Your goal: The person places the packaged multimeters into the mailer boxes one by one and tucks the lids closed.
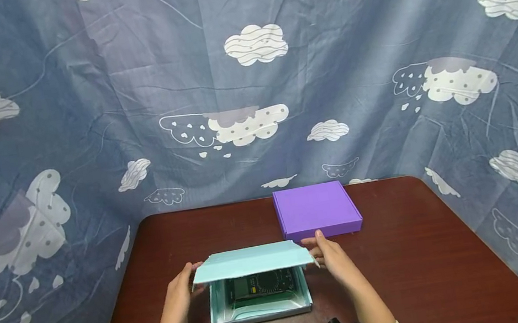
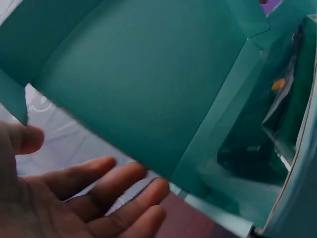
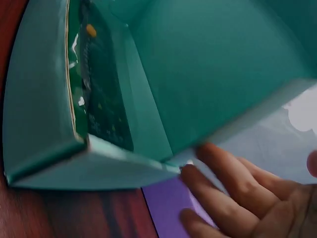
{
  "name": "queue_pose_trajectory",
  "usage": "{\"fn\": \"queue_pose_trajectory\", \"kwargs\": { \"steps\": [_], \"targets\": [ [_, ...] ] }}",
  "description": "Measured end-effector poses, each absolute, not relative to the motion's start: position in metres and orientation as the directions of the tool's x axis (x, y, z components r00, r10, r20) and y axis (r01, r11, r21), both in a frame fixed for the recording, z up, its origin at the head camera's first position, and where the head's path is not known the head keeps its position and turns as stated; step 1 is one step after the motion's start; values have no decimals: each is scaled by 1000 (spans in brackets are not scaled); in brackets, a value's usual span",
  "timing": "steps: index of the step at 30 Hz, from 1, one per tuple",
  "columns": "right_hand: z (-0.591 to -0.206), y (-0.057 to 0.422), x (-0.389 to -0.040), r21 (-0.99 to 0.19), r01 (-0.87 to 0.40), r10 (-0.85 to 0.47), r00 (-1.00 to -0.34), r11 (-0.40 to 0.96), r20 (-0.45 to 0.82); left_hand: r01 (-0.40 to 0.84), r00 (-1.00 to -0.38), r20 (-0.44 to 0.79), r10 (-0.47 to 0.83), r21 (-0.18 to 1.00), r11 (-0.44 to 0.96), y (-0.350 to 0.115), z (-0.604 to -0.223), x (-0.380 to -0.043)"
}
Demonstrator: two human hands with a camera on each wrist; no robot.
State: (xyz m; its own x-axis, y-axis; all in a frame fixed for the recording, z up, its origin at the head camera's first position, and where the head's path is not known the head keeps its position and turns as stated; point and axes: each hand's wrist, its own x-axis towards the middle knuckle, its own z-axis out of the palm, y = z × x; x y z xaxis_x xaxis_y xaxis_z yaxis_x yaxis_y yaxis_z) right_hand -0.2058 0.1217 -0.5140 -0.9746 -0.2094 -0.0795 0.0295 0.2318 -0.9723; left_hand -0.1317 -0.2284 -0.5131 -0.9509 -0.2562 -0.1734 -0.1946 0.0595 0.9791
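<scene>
A light teal cardboard box (image 1: 217,307) stands on the table with its hinged lid (image 1: 254,261) raised and tilted. Inside lies a black multimeter (image 1: 269,283) with a dial and small screen, in clear plastic wrapping. At the lid's left edge is my left hand (image 1: 180,293), its fingers spread and loosely extended beside the lid edge in the left wrist view (image 2: 106,198). My right hand (image 1: 334,258) is at the opposite edge, fingers (image 3: 233,178) fairly straight and close against the lid's side. Whether each fingertip touches the lid is hard to tell.
A closed purple box (image 1: 316,210) sits behind and to the right of the teal box on the dark reddish-brown table (image 1: 431,270). A blue cloth with cloud prints (image 1: 351,69) hangs behind and along the sides of the table.
</scene>
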Motion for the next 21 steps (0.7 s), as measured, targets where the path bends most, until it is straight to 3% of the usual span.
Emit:
{"fn": "queue_pose_trajectory", "kwargs": {
  "steps": [8, 15, 21],
  "targets": [
    [-510, 129, -195, -905, -75, -408, -906, 418, -114, -244, -957, -202, -210, 949, 198, -234, -522, -126],
    [-511, 125, -182, -844, -108, -371, -922, 525, -113, -229, -967, -189, -170, 936, 265, -230, -527, -121],
    [-527, 124, -175, -876, -71, -346, -931, 478, -113, -224, -967, -176, -186, 932, 284, -228, -538, -118]
  ]
}}
